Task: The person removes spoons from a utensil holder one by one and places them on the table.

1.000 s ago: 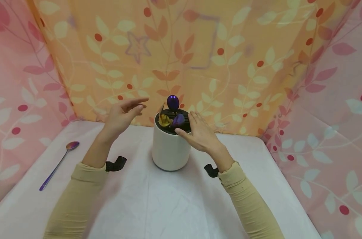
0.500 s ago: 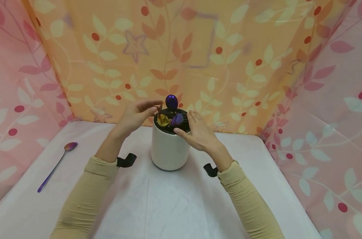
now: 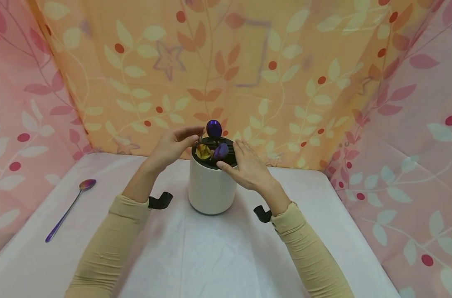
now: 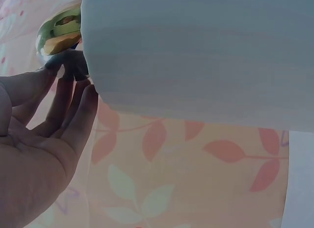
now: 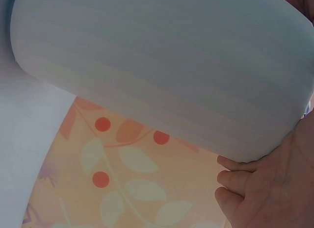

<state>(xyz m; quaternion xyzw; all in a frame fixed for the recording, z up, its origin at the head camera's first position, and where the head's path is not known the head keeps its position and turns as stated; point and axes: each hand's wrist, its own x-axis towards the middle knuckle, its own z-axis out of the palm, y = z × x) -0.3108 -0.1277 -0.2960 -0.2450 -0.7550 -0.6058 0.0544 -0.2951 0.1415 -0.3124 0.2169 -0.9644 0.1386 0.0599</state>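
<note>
A white cylindrical utensil holder [image 3: 211, 191] with a black slotted top stands mid-table. A purple spoon [image 3: 214, 129] rises at its back; a gold spoon head [image 3: 203, 152] and another purple spoon head [image 3: 221, 152] show at the front. At the rim's left, my left hand [image 3: 169, 148] pinches a thin, fork-like utensil [image 4: 73, 61] between thumb and fingers; its kind is hard to tell. Beside it the left wrist view has the shiny gold spoon. My right hand [image 3: 251, 169] rests against the holder's right rim, fingers fairly straight, thumb toward the front.
A long iridescent spoon [image 3: 70, 212] lies on the white tablecloth [image 3: 211, 256] at the left. Pink and orange leaf-patterned cloth [image 3: 293, 37] walls the table at the back and both sides. Black wrist mounts [image 3: 161, 200] sit on both wrists.
My left hand has moved right, from beside the holder to its left rim, and now pinches the fork-like utensil there. My right hand stays on the rim.
</note>
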